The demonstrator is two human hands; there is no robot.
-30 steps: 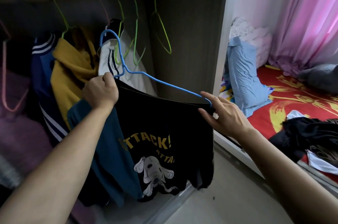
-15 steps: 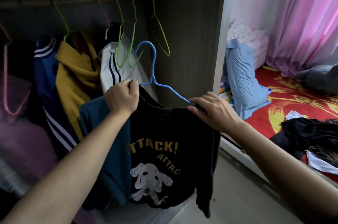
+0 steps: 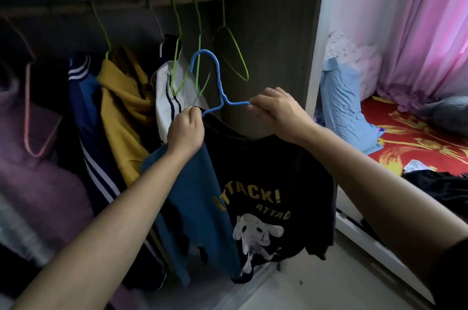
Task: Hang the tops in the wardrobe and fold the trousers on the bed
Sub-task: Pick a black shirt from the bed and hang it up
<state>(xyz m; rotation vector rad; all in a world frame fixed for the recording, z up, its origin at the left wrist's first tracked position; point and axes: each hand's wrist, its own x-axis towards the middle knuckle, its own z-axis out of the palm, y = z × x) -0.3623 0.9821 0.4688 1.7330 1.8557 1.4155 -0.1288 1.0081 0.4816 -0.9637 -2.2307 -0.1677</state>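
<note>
Wardrobe (image 3: 276, 31) interior fills the left and centre of my view, with a wooden rail (image 3: 121, 5) across its top. Hung garments occupy the rail's left and middle: a purple top (image 3: 33, 170), a navy striped jacket (image 3: 88, 117), a mustard hoodie (image 3: 121, 107) and a white striped top (image 3: 167, 97). Three green hangers (image 3: 235, 56) hang bare on the rail, directly behind the blue hanger (image 3: 217, 76) that I hold below it. A teal top (image 3: 195, 190) hangs just left of the black T-shirt (image 3: 273, 198), touching it.

Bed (image 3: 415, 142) lies to the right, past the wardrobe's side panel, under a red and yellow sheet. On it rest a blue pillow (image 3: 342, 102), a grey cushion (image 3: 448, 114) and a heap of dark clothes (image 3: 440, 183) at the near edge. Pink curtains (image 3: 425, 31) hang behind. Floor (image 3: 316, 282) below is pale.

The black T-shirt hangs from the blue hanger in front of the open wardrobe, its hook free of the rail. My left hand (image 3: 186, 132) is closed on the collar and the hanger's left arm. My right hand (image 3: 278, 112) pinches the hanger's right arm with the fabric.
</note>
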